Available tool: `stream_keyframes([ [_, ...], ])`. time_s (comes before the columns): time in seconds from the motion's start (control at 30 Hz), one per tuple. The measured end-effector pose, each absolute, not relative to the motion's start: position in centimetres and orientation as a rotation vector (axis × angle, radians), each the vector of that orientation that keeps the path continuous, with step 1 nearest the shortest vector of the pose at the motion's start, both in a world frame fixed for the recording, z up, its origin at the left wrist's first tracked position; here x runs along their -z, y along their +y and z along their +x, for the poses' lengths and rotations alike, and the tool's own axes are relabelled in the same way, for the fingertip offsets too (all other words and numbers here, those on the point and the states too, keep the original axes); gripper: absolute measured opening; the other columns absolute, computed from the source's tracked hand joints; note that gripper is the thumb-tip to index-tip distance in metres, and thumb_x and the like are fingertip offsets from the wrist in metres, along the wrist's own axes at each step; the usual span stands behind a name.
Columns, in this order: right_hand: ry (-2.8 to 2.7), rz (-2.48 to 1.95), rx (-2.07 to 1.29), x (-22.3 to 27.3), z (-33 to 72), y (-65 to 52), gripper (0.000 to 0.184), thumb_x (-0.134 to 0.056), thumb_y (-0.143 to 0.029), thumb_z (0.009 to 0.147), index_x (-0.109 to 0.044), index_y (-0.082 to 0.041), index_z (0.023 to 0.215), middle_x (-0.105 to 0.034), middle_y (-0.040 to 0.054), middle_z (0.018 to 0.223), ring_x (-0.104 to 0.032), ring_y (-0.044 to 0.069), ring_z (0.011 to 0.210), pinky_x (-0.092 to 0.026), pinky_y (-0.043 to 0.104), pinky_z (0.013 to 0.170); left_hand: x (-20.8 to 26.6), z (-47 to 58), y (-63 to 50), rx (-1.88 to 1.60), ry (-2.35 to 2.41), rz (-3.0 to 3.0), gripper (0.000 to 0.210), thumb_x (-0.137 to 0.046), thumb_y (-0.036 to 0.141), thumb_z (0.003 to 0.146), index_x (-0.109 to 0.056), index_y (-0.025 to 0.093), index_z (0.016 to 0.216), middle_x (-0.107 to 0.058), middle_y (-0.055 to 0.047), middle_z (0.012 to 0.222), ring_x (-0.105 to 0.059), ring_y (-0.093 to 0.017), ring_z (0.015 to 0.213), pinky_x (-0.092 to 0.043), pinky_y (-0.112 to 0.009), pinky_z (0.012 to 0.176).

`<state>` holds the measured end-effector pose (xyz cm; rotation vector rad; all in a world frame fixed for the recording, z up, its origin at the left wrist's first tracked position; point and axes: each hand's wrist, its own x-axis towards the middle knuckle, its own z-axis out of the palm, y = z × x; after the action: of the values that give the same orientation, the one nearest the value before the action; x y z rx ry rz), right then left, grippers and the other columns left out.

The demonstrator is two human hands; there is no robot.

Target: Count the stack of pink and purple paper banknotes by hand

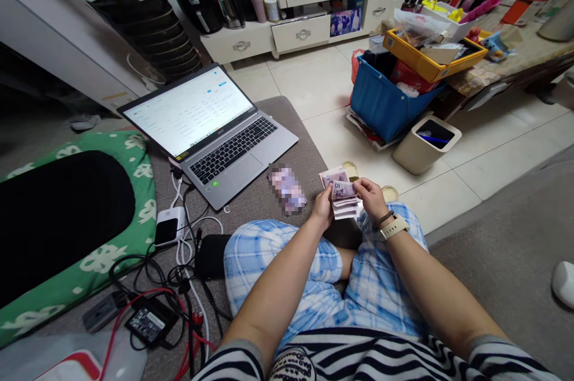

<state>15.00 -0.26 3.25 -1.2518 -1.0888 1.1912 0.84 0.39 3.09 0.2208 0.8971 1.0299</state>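
Observation:
I sit cross-legged in blue plaid shorts on a grey mat [251,195]. Both hands hold a fanned stack of purple banknotes [343,195] above my knees. My left hand [322,206] grips the stack's left edge, and my right hand [370,196], with a watch and bead bracelet at the wrist, holds the right side with the thumb on the top note. A blurred pile [287,189] lies on the mat just left of my hands.
An open laptop [210,130] sits on the mat ahead left. Cables, a power bank [169,226] and chargers lie at the left beside a green cushion [72,219]. A beige bin [426,143], a blue bag [385,103] and cluttered tables stand ahead right.

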Motion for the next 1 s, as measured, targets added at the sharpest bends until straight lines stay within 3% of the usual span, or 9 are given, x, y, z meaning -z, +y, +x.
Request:
stream_keyframes([
  [0.73, -1.058, -1.232, -1.211, -3.64, 14.83, -0.29, 0.041, -0.07, -0.059, 0.075, -0.056, -0.022, 0.065, -0.044, -0.0044, 0.052, -0.035, 0.012, 0.052, -0.028, 0.026, 0.05, -2.81, 0.82, 0.48, -1.044, 0.893, 0.224, 0.028, -0.061, 0.033, 0.088, -0.072, 0.009, 0.1, -0.078, -0.013, 0.094, -0.073, -0.028, 0.1, -0.054, -0.041, 0.095],
  [0.9, -1.123, -1.212, -1.273, -3.51, 14.91, -0.37, 0.044, -0.062, -0.062, 0.083, -0.06, -0.021, 0.067, -0.057, -0.0005, 0.055, -0.041, 0.013, 0.051, -0.032, 0.028, 0.053, -2.6, 0.76, 0.39, -1.037, 0.845, 0.24, 0.032, -0.065, 0.036, 0.085, -0.073, 0.008, 0.097, -0.078, -0.015, 0.092, -0.073, -0.029, 0.102, -0.054, -0.041, 0.094],
  [1.0, -1.134, -1.225, -1.226, -3.34, 14.91, -0.33, 0.042, -0.067, -0.06, 0.08, -0.059, -0.021, 0.067, -0.059, -0.0007, 0.057, -0.045, 0.013, 0.054, -0.036, 0.028, 0.056, -2.74, 0.72, 0.33, -1.045, 0.858, 0.244, 0.03, -0.069, 0.035, 0.081, -0.073, 0.009, 0.095, -0.077, -0.015, 0.093, -0.072, -0.029, 0.102, -0.054, -0.041, 0.094],
])
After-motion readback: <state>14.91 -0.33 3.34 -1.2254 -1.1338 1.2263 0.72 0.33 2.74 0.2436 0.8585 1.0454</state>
